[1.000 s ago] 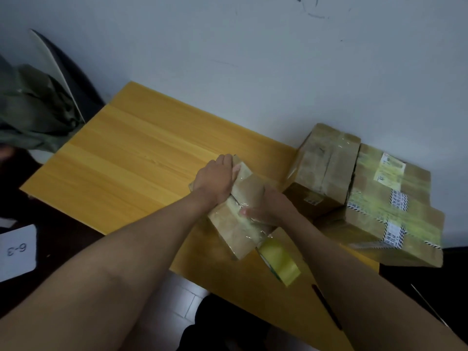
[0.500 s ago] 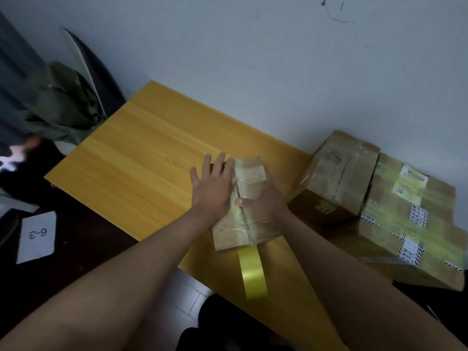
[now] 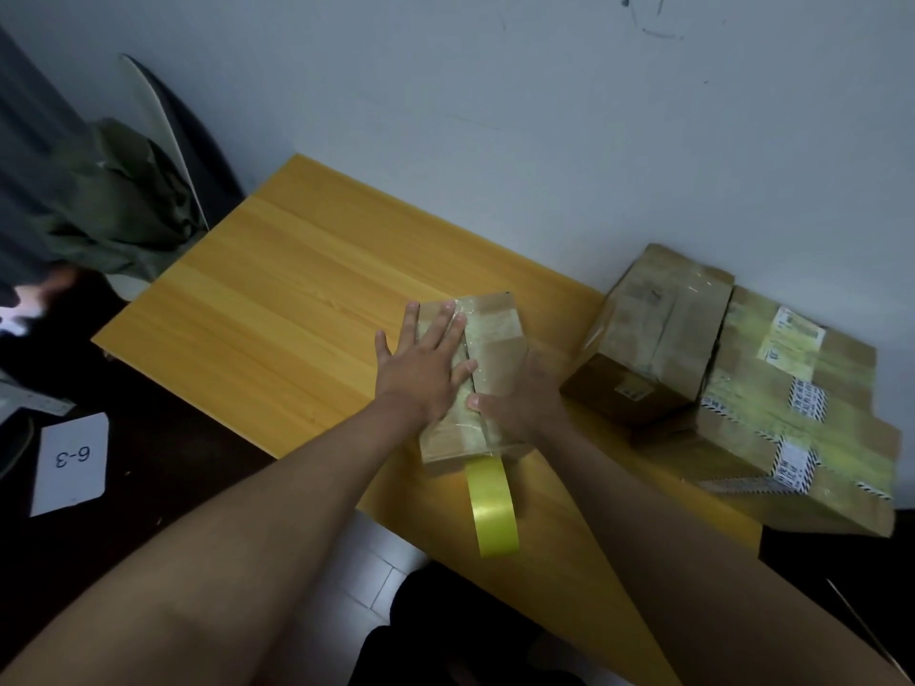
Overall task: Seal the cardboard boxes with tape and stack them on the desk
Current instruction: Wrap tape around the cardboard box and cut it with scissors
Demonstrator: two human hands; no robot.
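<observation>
Yellow tape roll (image 3: 491, 507) touching small box (image 3: 495, 339); taped boxes (image 3: 733, 368) stacked right.

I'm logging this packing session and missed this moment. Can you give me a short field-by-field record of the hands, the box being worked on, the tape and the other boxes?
left hand: flat, fingers spread, pressing the top of the small box
right hand: rests on the small box's right side; its fingers are hidden
small box: lies on the desk, clear tape along its top seam
tape roll: yellow, standing on edge against the box's near end
other boxes: taped box sits on the large labelled box, at the right
</observation>
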